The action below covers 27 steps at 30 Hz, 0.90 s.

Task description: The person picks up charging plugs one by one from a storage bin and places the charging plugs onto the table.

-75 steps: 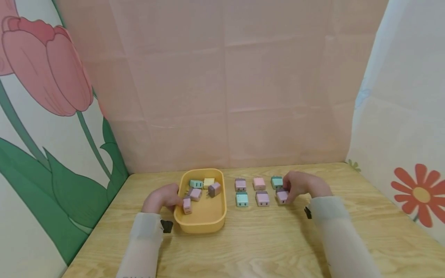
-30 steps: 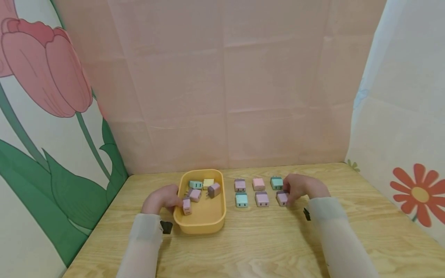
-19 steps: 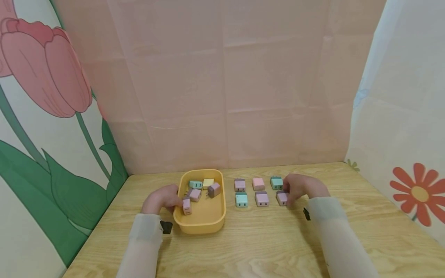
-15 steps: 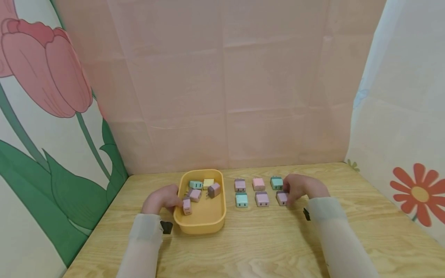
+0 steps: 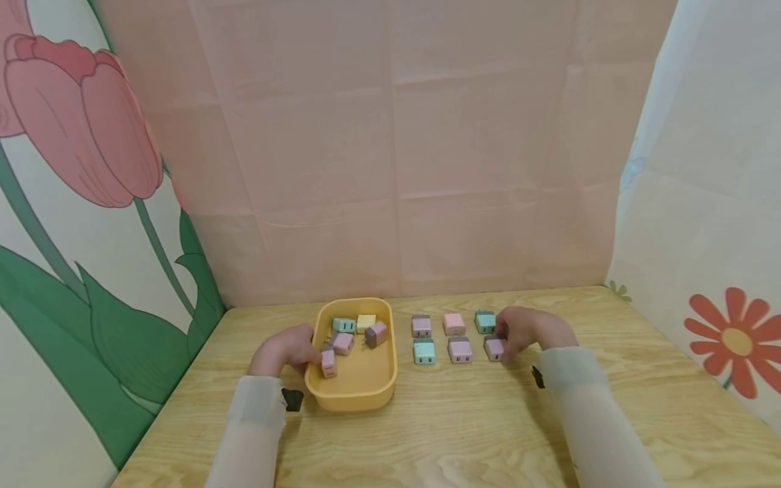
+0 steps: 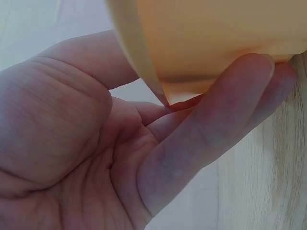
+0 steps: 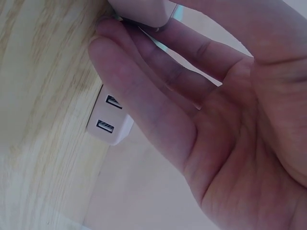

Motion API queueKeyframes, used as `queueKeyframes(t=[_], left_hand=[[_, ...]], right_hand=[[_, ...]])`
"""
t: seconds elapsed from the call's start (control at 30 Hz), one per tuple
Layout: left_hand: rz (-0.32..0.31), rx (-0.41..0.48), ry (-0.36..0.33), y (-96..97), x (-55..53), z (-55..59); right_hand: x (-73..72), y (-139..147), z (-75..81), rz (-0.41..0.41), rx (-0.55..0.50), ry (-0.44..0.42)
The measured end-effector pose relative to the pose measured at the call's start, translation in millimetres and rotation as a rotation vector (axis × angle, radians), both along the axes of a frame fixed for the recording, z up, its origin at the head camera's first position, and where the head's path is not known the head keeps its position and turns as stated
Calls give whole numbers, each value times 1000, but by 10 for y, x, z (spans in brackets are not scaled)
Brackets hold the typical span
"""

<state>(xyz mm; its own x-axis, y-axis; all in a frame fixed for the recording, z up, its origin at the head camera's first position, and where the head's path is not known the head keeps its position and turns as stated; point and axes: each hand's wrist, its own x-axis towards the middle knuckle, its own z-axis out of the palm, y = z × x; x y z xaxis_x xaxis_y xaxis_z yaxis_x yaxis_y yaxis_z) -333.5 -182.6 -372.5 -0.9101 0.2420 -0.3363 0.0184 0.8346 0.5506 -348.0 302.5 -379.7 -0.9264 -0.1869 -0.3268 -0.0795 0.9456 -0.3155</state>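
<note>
In the head view my left hand (image 5: 287, 349) grips the left side of a yellow plastic bin (image 5: 350, 401). The left wrist view shows the thumb at the bin's wall (image 6: 192, 38) and the other fingers curled on its far side. My right hand (image 5: 533, 329) pinches a purple USB wall charger (image 5: 493, 348) at the right end of the front row on the table. That charger (image 7: 144, 10) is partly cut off in the right wrist view. Beside it in the row sit another purple charger (image 5: 460, 350) and a mint one (image 5: 424, 352).
Behind is a row of a purple charger (image 5: 421, 326), a pink one (image 5: 454, 323) and a teal one (image 5: 485, 321). Inside the bin lie several more, including a yellow charger (image 5: 366, 323) and a teal one (image 5: 344, 325). A pink cloth (image 5: 390, 169) hangs along the back edge.
</note>
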Motion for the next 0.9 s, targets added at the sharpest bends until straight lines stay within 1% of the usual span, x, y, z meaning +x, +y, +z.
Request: queueKeyframes(t=[0.2, 0.37, 0.6, 0.9], left_hand=[[6, 2, -12, -3, -5, -16], [9, 14, -17, -6, 0, -8], [3, 0, -8, -4, 6, -3], [1, 5, -6, -4, 2, -4]], right_hand=[[1, 17, 3, 7, -6, -15], [4, 29, 11, -6, -25, -29], [32, 17, 32, 5, -30, -22], [36, 23, 34, 0, -34, -21]])
